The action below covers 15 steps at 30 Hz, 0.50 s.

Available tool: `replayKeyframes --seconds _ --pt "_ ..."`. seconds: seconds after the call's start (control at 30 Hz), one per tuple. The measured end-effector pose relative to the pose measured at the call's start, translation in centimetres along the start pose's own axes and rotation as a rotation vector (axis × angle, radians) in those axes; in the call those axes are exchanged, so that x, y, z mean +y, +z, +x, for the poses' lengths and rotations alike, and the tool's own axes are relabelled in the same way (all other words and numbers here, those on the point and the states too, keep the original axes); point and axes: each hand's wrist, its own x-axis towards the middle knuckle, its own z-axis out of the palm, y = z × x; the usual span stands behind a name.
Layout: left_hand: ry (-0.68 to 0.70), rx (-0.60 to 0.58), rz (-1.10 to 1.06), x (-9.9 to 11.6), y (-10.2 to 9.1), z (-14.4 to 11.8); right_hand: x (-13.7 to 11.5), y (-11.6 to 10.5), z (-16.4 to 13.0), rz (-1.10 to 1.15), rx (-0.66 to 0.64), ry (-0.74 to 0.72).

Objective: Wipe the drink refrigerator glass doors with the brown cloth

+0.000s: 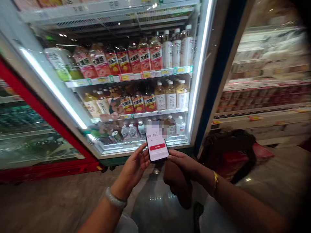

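1. While the person stands before an open drinks cooler (136, 77), both hands are raised around a smartphone (157, 146) held upright just in front of the cooler's bottom shelf (136, 145).
2. The left hand (134, 168), with a pale bangle (115, 200) on its wrist, cups the phone's left edge, its fingers (143, 149) curled and clamped on the side of the case.
3. The right hand (183, 165), wearing a gold bracelet (215, 182), touches the phone's lower right corner; its fingers are together against the case, and it seems to share the hold, though how firmly I cannot tell.
4. The screen shows a row of zeros like a timer and a red button below it; nothing on it appears to be running, so the phone work looks barely begun.
5. Under the hands stands a large clear water bottle (157, 204), its cap just below the phone.
6. Shelves of tea bottles (136, 60) fill the cooler's middle; a dark bag (228, 152) lies on the floor to the right.
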Motion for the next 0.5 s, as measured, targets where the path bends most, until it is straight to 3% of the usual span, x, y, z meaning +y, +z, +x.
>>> replayKeyframes --seconds 0.13,0.23,0.5 --pt "-0.033 0.027 0.063 0.0 -0.4 0.6 -2.3 -2.9 -0.8 0.032 0.108 -0.021" --pt "-0.051 0.061 0.092 -0.1 -0.5 1.3 -2.6 -6.3 -3.2 0.058 0.205 -0.027" --pt "-0.116 0.131 0.161 -1.1 -1.2 3.1 1.2 -15.4 -13.8 0.042 0.573 -0.031"
